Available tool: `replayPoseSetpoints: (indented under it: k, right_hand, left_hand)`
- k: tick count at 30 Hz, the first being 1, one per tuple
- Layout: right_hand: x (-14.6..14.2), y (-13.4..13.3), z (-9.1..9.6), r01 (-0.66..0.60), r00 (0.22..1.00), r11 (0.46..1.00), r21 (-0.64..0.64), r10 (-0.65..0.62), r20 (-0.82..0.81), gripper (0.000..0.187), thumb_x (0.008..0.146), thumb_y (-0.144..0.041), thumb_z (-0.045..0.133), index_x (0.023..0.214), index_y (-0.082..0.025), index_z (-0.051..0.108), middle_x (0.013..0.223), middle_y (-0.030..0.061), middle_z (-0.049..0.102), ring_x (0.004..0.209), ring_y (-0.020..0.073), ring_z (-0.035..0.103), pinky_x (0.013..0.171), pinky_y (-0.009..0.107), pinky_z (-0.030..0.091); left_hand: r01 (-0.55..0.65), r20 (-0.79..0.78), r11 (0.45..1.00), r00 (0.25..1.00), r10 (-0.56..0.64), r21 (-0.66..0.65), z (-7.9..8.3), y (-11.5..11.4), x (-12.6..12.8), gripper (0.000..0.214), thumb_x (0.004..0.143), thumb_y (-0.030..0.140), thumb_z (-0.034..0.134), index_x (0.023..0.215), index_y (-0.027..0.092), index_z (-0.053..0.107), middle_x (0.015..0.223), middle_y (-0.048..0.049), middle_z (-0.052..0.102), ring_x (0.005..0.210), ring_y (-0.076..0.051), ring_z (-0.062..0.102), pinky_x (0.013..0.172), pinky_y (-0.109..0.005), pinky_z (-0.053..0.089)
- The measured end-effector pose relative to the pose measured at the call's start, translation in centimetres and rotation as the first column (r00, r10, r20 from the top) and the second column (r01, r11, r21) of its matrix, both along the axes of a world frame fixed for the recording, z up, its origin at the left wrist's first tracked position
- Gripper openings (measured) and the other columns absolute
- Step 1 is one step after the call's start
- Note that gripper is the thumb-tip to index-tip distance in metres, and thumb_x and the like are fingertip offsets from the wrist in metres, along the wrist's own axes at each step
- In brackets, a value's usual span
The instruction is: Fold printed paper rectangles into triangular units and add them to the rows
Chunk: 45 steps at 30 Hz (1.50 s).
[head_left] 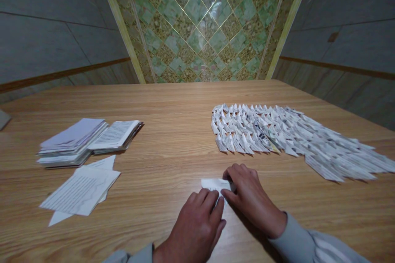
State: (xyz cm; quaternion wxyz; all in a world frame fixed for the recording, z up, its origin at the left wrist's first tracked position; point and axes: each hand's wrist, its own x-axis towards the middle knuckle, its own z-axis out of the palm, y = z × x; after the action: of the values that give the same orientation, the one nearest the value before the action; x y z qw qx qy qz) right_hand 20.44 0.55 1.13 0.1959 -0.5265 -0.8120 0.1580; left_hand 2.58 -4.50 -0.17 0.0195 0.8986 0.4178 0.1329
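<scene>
- Table (173, 102): pale wood with a long grain, filling the lower half of the view; the small paper lies on it, close to the near edge and about midway across.
- Folded pieces (277, 131): many pointed, printed paper shapes laid in overlapping rows, beyond and to the right of the small paper and well apart from it.
- Stack of pages (74, 141): a low pile with a lilac sheet on top and a printed booklet (115, 134) leaning against it, far left of the small paper and further back.
- Loose sheets (82, 189): a few printed leaves lying flat and overlapping, left of the small paper and level with it.
- Left hand (194, 230): palm down, fingers held together and laid flat on the near edge of the small paper.
- Right hand (249, 197): knuckles raised, fingers bent, covering the right part of the small paper; whether it pinches or only presses cannot be told.
- Small paper (212, 183): white and creased, showing only between the two hands.
</scene>
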Motion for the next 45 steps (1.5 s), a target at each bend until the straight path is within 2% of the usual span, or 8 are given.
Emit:
replayPoseSetpoints:
  k: [13, 21, 25, 28, 31, 35, 40, 45]
  right_hand:
    - [0.0, 0.0, 0.7, -0.004, 0.999, 1.0, 0.003, 0.004, 0.042, 0.018, 0.079, -0.011, 0.073, 0.091, -0.022, 0.065, 0.092, 0.003, 0.064, 0.094, 0.025, 0.054, 0.084, 0.038, 0.032]
    - [0.4, 0.7, -0.2, -0.05, 0.996, 0.998, -0.041, 0.046, -0.076, 0.024, 0.078, -0.006, 0.069, 0.095, -0.022, 0.063, 0.094, -0.0006, 0.066, 0.095, 0.0207, 0.055, 0.086, 0.035, 0.031]
    - [0.6, 1.2, -0.7, -0.075, 0.996, 0.995, -0.069, 0.071, -0.054, 0.019, 0.08, -0.008, 0.067, 0.091, -0.023, 0.066, 0.091, 0.0, 0.067, 0.096, 0.021, 0.056, 0.085, 0.035, 0.031]
    - [0.4, 1.2, -0.6, -0.073, 0.996, 0.995, -0.07, 0.069, -0.062, 0.015, 0.082, -0.007, 0.065, 0.086, -0.022, 0.066, 0.088, -0.0002, 0.067, 0.093, 0.0203, 0.056, 0.084, 0.035, 0.031]
    - [0.2, 1.1, -0.3, -0.072, 0.994, 0.995, -0.074, 0.065, -0.087, 0.015, 0.082, -0.007, 0.065, 0.084, -0.021, 0.066, 0.087, -0.0005, 0.068, 0.092, 0.0203, 0.056, 0.085, 0.035, 0.03]
    - [0.2, 1.0, -0.1, -0.08, 0.993, 0.995, -0.067, 0.074, -0.088, 0.014, 0.084, -0.007, 0.066, 0.084, -0.021, 0.067, 0.086, -0.0007, 0.068, 0.092, 0.0199, 0.056, 0.085, 0.036, 0.03]
    - [0.4, 1.1, -0.3, -0.108, 0.994, 0.994, 0.001, 0.108, 0.007, 0.01, 0.087, -0.014, 0.07, 0.081, -0.021, 0.068, 0.083, -0.0015, 0.068, 0.09, 0.0188, 0.057, 0.089, 0.037, 0.03]
    - [0.7, 0.7, -0.6, -0.178, 0.976, 0.969, 0.171, 0.153, 0.152, 0.013, 0.088, -0.018, 0.071, 0.076, -0.021, 0.069, 0.079, -0.0003, 0.067, 0.087, 0.0185, 0.055, 0.09, 0.039, 0.029]
  left_hand:
    - [0.003, -0.004, 1.0, 1.0, -0.003, -0.003, -0.2, 0.0, -0.2, 0.03, 0.091, 0.022, 0.059, 0.12, 0.014, 0.057, 0.109, -0.013, 0.066, 0.096, -0.03, 0.06, 0.079, -0.046, 0.054]
    - [0.018, 0.073, 1.0, 0.997, -0.019, 0.021, 0.2, 0.0, -0.4, 0.023, 0.093, 0.02, 0.056, 0.116, 0.019, 0.06, 0.108, -0.0106, 0.067, 0.094, -0.027, 0.06, 0.077, -0.042, 0.052]
    - [0.027, 0.173, 1.0, 0.985, -0.028, 0.007, 0.0, 1.2, -1.3, 0.014, 0.094, 0.017, 0.055, 0.104, 0.021, 0.064, 0.1, -0.0062, 0.068, 0.086, -0.024, 0.06, 0.073, -0.038, 0.05]
    - [-0.035, 0.235, 0.999, 0.971, 0.036, -0.007, 0.0, 2.7, -1.9, 0.017, 0.093, 0.015, 0.058, 0.108, 0.021, 0.064, 0.108, -0.0076, 0.068, 0.094, -0.025, 0.059, 0.078, -0.04, 0.049]
    - [-0.075, 0.212, 0.996, 0.974, 0.086, -0.056, 0.3, 3.9, -2.1, 0.025, 0.091, 0.015, 0.062, 0.115, 0.02, 0.062, 0.113, -0.0087, 0.067, 0.1, -0.027, 0.056, 0.083, -0.042, 0.047]
    - [-0.067, 0.176, 0.991, 0.98, 0.087, -0.115, 0.4, 4.6, -1.8, 0.018, 0.092, 0.018, 0.063, 0.11, 0.022, 0.064, 0.101, -0.0055, 0.068, 0.094, -0.025, 0.055, 0.08, -0.039, 0.044]
    - [-0.045, 0.152, 0.998, 0.987, 0.05, -0.036, -0.2, 5.1, -2.1, 0.007, 0.093, 0.019, 0.063, 0.096, 0.022, 0.068, 0.089, -0.0036, 0.065, 0.086, -0.022, 0.053, 0.075, -0.036, 0.039]
    - [0.017, 0.097, 0.996, 0.995, -0.026, 0.093, -0.8, 5.3, -3.0, 0.011, 0.096, 0.018, 0.059, 0.09, 0.02, 0.068, 0.08, -0.0024, 0.06, 0.079, -0.02, 0.049, 0.068, -0.033, 0.034]
